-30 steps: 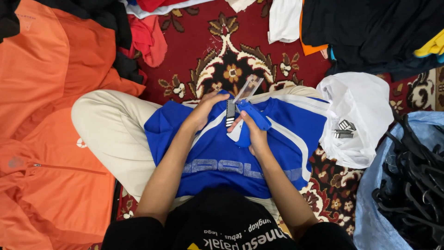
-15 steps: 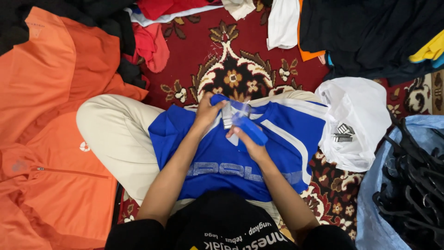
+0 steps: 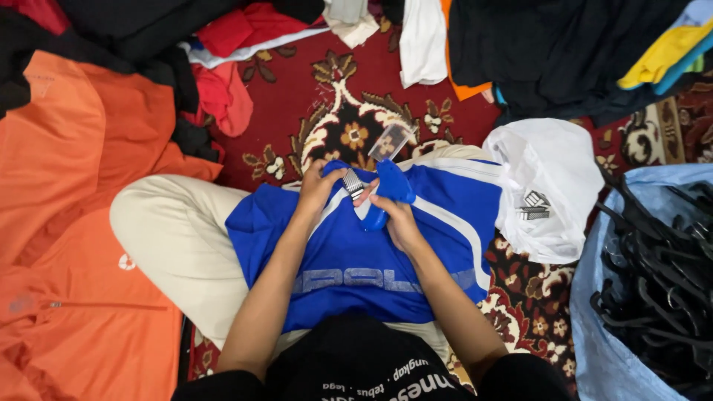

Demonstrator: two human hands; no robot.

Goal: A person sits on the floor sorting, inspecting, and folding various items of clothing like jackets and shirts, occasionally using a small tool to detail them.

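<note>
A blue jersey (image 3: 371, 260) with white stripes lies across my lap, over beige trousers (image 3: 171, 238). My left hand (image 3: 319, 189) pinches the jersey's collar at its upper left. My right hand (image 3: 394, 215) grips a folded bit of the blue collar just beside it. Between the two hands sits a small striped grey label (image 3: 353, 183). A clear plastic tag (image 3: 390, 139) sticks out past the collar toward the carpet. Which hand holds the tag I cannot tell.
An orange jacket (image 3: 67, 245) spreads over the floor on the left. A white plastic bag (image 3: 549, 186) lies right of my knee, and a light blue bag of black hangers (image 3: 653, 282) stands at the right edge. Dark clothes (image 3: 564, 52) are piled on the red patterned carpet (image 3: 349, 96).
Both hands have stayed at the collar, shifting slightly. The clear tag dipped in between the hands half a second ago and now points out past the collar again.
</note>
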